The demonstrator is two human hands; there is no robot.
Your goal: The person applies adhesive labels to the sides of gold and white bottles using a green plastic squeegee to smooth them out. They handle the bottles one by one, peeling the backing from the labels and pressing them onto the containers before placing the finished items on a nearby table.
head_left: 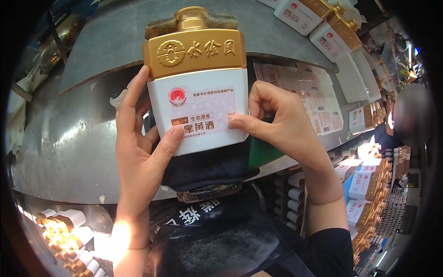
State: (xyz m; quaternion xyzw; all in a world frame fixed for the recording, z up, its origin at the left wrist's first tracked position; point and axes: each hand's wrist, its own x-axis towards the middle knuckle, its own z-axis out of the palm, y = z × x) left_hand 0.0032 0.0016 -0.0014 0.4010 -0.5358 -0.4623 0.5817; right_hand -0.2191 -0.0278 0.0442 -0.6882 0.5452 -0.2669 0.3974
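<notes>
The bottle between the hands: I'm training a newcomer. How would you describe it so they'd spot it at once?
Find the grey table, then its near edge, in the middle of the view. There, between the left hand and right hand, is a white bottle with gold shoulders; unlike the similar bottles at upper right, it has both hands on it.

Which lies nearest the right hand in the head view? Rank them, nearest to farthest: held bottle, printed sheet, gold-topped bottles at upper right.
1. Held bottle: on the left, touching the right hand.
2. Printed sheet: lying beyond the hand, to its right.
3. Gold-topped bottles: farther off, toward the upper right.
</notes>
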